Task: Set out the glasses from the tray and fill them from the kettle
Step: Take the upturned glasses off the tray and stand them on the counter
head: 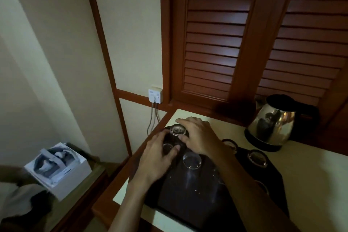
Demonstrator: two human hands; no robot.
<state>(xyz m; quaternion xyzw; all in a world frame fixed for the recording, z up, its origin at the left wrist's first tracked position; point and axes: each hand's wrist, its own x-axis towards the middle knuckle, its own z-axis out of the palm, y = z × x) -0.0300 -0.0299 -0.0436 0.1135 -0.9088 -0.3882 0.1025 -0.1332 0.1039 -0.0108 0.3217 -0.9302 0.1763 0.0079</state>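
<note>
- the room is dim, and the dark tray point(188, 211) blends with the glasses on it; their outlines are faint.
- the right forearm crosses the tray and hides part of its right side; the tray's near edge is cut off by the frame.
- two jars point(258, 158) show at the tray's right edge, contents unclear.
- a far glass point(178, 129) stands upside down at the tray's far left corner; its base catches the light.
- right hand point(199, 135) is curled over this far glass, thumb on its near side and fingers reaching round the far side, grasping it.
- left hand point(158, 158) sits just near and left of it, fingers bent round a second glass point(167, 148), thumb against its right side; the grip looks closed on it, though the glass is hard to see.
- a third glass point(192, 160) stands inverted on the tray, just right of the left hand, untouched.
- the kettle point(273, 122) sits on its base at the far right of the counter point(310, 171), well apart from both hands.
- a white box point(58, 169) lies on a lower ledge to the left.
</note>
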